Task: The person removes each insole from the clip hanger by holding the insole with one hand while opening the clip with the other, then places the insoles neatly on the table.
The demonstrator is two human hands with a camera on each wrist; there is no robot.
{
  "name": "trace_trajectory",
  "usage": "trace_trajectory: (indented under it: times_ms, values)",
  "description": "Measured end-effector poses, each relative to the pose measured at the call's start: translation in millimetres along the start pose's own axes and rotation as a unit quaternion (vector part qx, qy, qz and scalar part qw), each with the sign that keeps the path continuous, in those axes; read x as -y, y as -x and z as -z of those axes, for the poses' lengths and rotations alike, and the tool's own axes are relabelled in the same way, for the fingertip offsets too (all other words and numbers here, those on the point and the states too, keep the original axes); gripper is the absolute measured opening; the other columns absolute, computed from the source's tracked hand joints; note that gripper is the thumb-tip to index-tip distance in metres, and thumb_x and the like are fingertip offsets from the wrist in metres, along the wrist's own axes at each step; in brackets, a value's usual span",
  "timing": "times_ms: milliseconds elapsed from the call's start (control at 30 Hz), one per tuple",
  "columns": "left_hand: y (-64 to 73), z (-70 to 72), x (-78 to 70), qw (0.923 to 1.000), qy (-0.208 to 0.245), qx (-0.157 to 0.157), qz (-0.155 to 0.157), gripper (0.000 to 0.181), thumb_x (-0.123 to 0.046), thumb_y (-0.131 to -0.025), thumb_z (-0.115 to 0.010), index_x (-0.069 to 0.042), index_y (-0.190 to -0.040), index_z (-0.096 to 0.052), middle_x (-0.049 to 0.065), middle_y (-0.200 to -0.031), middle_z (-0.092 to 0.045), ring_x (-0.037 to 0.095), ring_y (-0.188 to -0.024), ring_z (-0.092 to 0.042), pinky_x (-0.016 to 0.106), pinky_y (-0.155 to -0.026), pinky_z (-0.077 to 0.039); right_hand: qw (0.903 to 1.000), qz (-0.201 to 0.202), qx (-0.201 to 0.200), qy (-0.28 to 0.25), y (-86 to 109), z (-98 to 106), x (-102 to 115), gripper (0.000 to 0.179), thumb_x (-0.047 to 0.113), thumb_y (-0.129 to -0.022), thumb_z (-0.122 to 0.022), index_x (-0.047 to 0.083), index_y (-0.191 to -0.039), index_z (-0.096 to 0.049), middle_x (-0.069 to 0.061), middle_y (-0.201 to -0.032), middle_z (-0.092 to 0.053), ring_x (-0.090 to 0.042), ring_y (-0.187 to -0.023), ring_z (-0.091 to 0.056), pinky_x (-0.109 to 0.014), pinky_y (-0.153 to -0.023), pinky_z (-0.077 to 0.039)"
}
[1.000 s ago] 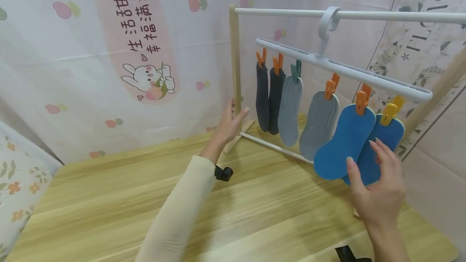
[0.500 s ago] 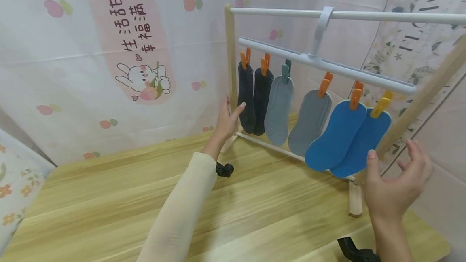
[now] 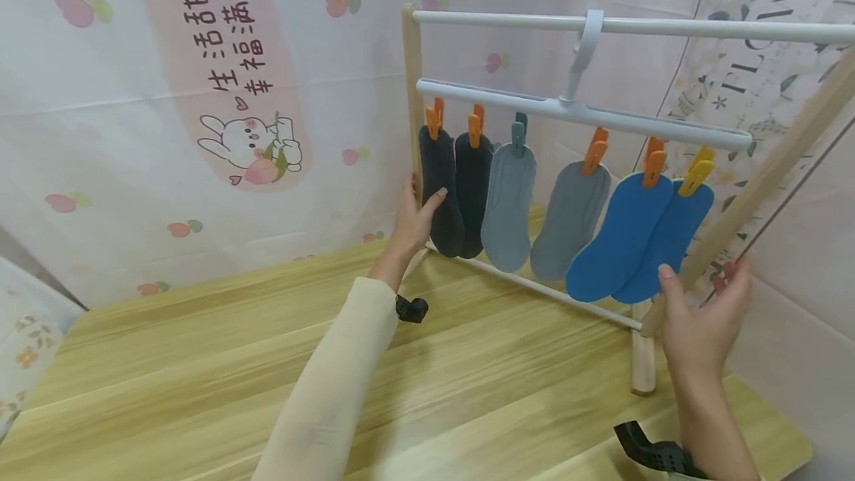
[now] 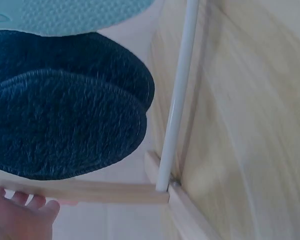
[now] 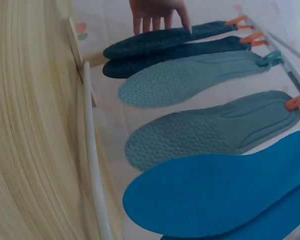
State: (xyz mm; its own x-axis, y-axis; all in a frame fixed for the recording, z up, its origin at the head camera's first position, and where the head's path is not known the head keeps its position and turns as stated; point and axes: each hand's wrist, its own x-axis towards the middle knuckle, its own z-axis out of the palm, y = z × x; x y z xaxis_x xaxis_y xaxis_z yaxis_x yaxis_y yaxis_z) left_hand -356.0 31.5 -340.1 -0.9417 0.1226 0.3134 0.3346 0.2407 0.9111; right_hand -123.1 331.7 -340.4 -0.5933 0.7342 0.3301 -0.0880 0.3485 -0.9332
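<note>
Head view: here's my left hand [image 3: 415, 225], spread at one wooden post [image 3: 411, 58], dark insoles [image 3: 473, 191] beside it; my right hand [image 3: 704, 325], also spread, at the other post [image 3: 798, 139], blue insoles [image 3: 621, 243] by its thumb.

Along the table's [image 3: 200, 370] far edge hangs a pale cloth [image 3: 347, 87], printed with small fruit and, on a pink oval, dark Chinese lettering [image 3: 220, 21] above a white rabbit [image 3: 250, 147]. Flowered cloth [image 3: 27, 358] borders the left edge; leafy, lettered fabric [image 3: 761, 58] covers the right. Soft light lies over yellowish wood grain, reaching a rounded near-right corner.
</note>
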Motion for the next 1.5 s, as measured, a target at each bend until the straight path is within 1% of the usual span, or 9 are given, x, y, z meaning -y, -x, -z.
trace_trajectory:
  times_ms: [233,467,633,767,900,1000,1133,1400,1500]
  values:
    - [2.9,-5.4,5.3,0.9997,0.009,-0.011,0.022,0.090,-0.052,-0.096,-0.054,-0.008,-0.163,-0.012,0.017,-0.165,-0.021,0.034,-0.153,-0.027,0.045,-0.127,-0.026,0.9978,-0.025,0.019,-0.058,-6.5,-8.2,0.6,0.071,0.022,-0.098,-0.064,0.029,-0.157,-0.026,0.002,-0.161,-0.030,-0.017,-0.149,-0.028,-0.041,-0.123,-0.029]
    - [4.2,-4.4,7.2,0.9989,0.027,-0.024,0.031,0.085,-0.052,-0.097,-0.054,-0.012,-0.162,-0.018,0.016,-0.160,-0.028,0.034,-0.148,-0.032,0.048,-0.123,-0.032,0.9995,-0.024,0.022,0.006,-3.6,-16.3,-5.0,0.072,0.032,-0.100,-0.060,0.031,-0.158,-0.018,0.001,-0.164,-0.022,-0.015,-0.153,-0.023,-0.042,-0.128,-0.017]
    - [4.9,-2.6,8.1,0.9984,0.032,-0.035,0.031,0.081,-0.051,-0.097,-0.053,-0.010,-0.161,-0.022,0.016,-0.159,-0.031,0.034,-0.146,-0.035,0.048,-0.121,-0.033,0.9993,-0.025,0.007,0.027,-4.0,-19.5,-6.5,0.072,0.037,-0.099,-0.061,0.034,-0.158,-0.019,-0.003,-0.160,-0.023,-0.018,-0.149,-0.026,-0.044,-0.126,-0.021]
    - [4.4,-0.6,9.0,0.9979,0.032,-0.049,0.029,0.078,-0.049,-0.098,-0.054,-0.008,-0.159,-0.027,0.017,-0.158,-0.033,0.035,-0.144,-0.038,0.047,-0.121,-0.034,0.9980,-0.028,-0.010,0.055,-6.2,-21.7,-5.4,0.067,0.039,-0.098,-0.062,0.035,-0.155,-0.028,0.004,-0.146,-0.032,-0.020,-0.139,-0.032,-0.044,-0.118,-0.028]
    - [7.0,4.6,7.6,0.9975,0.031,-0.060,0.024,0.076,-0.049,-0.099,-0.054,-0.007,-0.157,-0.029,0.016,-0.156,-0.036,0.035,-0.142,-0.040,0.048,-0.119,-0.037,0.9970,-0.035,0.002,0.069,-6.2,-21.2,-2.3,0.066,0.043,-0.098,-0.060,0.035,-0.156,-0.028,-0.003,-0.151,-0.033,-0.025,-0.142,-0.032,-0.049,-0.119,-0.028]
    - [9.4,9.1,8.0,0.9974,0.029,-0.064,0.016,0.076,-0.049,-0.100,-0.054,-0.007,-0.157,-0.028,0.015,-0.155,-0.037,0.034,-0.141,-0.040,0.049,-0.119,-0.037,0.9964,-0.035,0.025,0.073,-4.9,-21.1,-0.4,0.073,0.044,-0.099,-0.057,0.030,-0.161,-0.019,-0.013,-0.163,-0.021,-0.032,-0.149,-0.025,-0.055,-0.123,-0.023]
    - [14.5,15.6,8.4,0.9973,0.034,-0.063,0.017,0.074,-0.046,-0.102,-0.054,-0.007,-0.158,-0.025,0.014,-0.157,-0.035,0.034,-0.143,-0.038,0.048,-0.121,-0.035,0.9958,-0.035,0.040,0.075,-2.2,-24.8,-0.2,0.079,0.043,-0.100,-0.057,0.024,-0.163,-0.012,-0.014,-0.166,-0.014,-0.035,-0.154,-0.019,-0.056,-0.126,-0.018]
    - [22.0,34.0,12.4,0.9953,0.049,-0.080,0.026,0.072,-0.041,-0.100,-0.057,-0.006,-0.157,-0.029,0.016,-0.155,-0.039,0.037,-0.141,-0.041,0.051,-0.119,-0.036,0.9969,0.014,0.043,0.065,2.5,-36.7,-1.7,0.079,0.041,-0.100,-0.058,0.017,-0.162,-0.015,-0.021,-0.161,-0.023,-0.041,-0.148,-0.025,-0.057,-0.125,-0.019]
    - [24.3,40.6,15.2,0.9949,0.048,-0.084,0.028,0.070,-0.038,-0.099,-0.060,-0.007,-0.155,-0.031,0.016,-0.154,-0.041,0.037,-0.140,-0.043,0.053,-0.118,-0.037,0.9968,0.023,0.039,0.065,2.5,-40.5,-3.0,0.075,0.040,-0.099,-0.059,0.016,-0.159,-0.022,-0.024,-0.155,-0.028,-0.042,-0.141,-0.030,-0.062,-0.120,-0.023]
